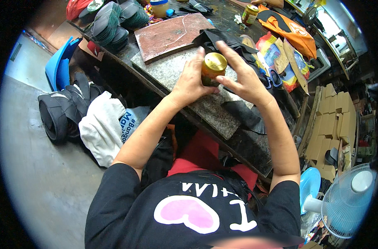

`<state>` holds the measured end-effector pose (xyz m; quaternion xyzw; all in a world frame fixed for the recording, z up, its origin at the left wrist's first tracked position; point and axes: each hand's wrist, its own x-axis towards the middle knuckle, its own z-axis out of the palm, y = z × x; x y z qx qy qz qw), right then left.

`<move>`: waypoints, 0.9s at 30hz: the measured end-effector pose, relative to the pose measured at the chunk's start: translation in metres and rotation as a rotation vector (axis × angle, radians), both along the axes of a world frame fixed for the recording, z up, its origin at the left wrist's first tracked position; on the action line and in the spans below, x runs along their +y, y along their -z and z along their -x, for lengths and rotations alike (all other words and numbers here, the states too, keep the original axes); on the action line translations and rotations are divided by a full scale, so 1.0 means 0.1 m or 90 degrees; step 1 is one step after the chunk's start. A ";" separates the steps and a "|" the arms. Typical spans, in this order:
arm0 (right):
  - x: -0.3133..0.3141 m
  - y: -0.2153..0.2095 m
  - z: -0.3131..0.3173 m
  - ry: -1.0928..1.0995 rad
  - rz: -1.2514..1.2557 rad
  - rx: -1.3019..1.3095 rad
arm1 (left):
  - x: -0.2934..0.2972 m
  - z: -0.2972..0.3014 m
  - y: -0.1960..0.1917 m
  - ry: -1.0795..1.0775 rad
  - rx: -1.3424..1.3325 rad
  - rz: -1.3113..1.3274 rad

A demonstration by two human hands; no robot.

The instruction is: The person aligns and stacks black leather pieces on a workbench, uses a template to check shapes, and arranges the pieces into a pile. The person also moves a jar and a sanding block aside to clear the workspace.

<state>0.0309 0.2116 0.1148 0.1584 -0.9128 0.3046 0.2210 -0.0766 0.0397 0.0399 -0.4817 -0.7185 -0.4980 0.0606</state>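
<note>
A small round jar (pixel 214 69) with a gold lid stands on a speckled stone slab (pixel 162 76), between my two hands. My left hand (pixel 190 81) curves around its left side, with the thumb across the front near the base. On the other side my right hand (pixel 243 79) is spread, its fingers stretched beyond the lid and its thumb tip close against the jar's near side. Whether that thumb touches the jar, I cannot tell. Pieces of black material (pixel 247 116) lie on the slab and table by my right wrist.
A reddish board (pixel 170 35) with a white string rests on the slab's far part. Stacked dark sole-shaped pieces (pixel 110 27) stand at the far left. Farther right are another jar (pixel 250 15), an orange bag (pixel 288 31) and blue-handled scissors (pixel 275 77). A fan (pixel 348 201) stands at lower right.
</note>
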 end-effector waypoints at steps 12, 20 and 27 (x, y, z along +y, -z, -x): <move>-0.42 -0.30 0.38 0.274 -0.310 -0.048 | 0.02 -0.10 0.09 -0.101 0.019 0.034; -0.41 -0.35 0.32 0.239 -0.351 -0.038 | 0.00 -0.07 0.07 -0.058 0.050 0.023; -0.44 -0.48 0.19 0.293 -0.331 -0.117 | -0.02 -0.09 0.06 -0.074 0.090 0.030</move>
